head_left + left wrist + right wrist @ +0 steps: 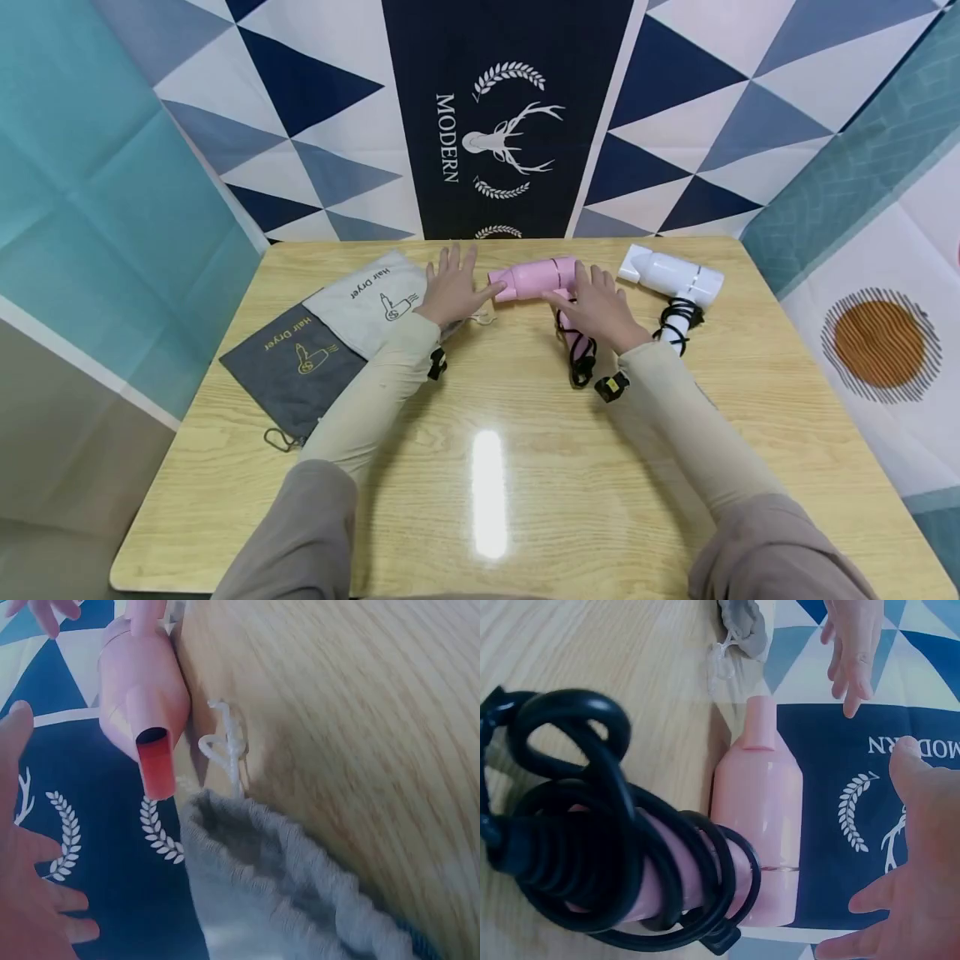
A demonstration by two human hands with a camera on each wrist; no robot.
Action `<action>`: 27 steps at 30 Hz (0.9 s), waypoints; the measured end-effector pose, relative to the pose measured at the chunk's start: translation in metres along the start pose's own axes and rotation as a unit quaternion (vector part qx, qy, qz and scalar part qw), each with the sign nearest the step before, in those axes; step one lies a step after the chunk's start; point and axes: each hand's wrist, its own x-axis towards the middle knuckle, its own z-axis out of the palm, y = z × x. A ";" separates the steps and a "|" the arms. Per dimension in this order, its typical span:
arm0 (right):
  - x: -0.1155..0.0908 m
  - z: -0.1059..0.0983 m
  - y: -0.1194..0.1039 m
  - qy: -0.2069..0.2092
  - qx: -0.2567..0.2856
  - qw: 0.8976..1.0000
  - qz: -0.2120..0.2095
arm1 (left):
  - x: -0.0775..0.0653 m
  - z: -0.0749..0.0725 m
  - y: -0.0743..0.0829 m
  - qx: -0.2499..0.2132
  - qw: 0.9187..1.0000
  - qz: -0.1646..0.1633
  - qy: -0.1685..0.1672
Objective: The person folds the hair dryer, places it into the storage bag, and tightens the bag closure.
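Between my two hands a pink hair dryer (pixel 534 277) lies on its side, its nozzle toward the left and its handle wrapped in a black cord (pixel 641 855). My left hand (pixel 450 287) is spread, thumb close to the nozzle, over the edge of a light grey drawstring bag (pixel 367 304). The bag's gathered mouth (pixel 285 877) and white string (pixel 231 746) show in the left wrist view. My right hand (pixel 596 308), fingers extended, is at the body end of the pink dryer. Neither hand grips anything.
A dark grey drawstring bag (pixel 296 367) lies partly under the light one at the left. To the right is a white hair dryer (pixel 675 277) with a black cord round its handle. The wooden table (pixel 555 483) meets a patterned cloth backdrop (pixel 510 125) at its far edge.
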 end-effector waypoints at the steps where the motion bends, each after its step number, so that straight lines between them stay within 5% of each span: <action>1: 0.000 0.001 0.002 -0.005 0.005 1.000 0.004 | 0.001 0.001 0.001 -0.004 1.000 0.004 -0.004; 13: -0.002 0.011 0.015 -0.046 -0.007 0.998 0.037 | 0.019 0.024 0.015 -0.028 0.998 0.043 -0.024; 27: -0.009 0.021 0.022 -0.060 0.003 0.995 0.084 | 0.034 0.044 0.025 -0.027 0.998 0.048 -0.027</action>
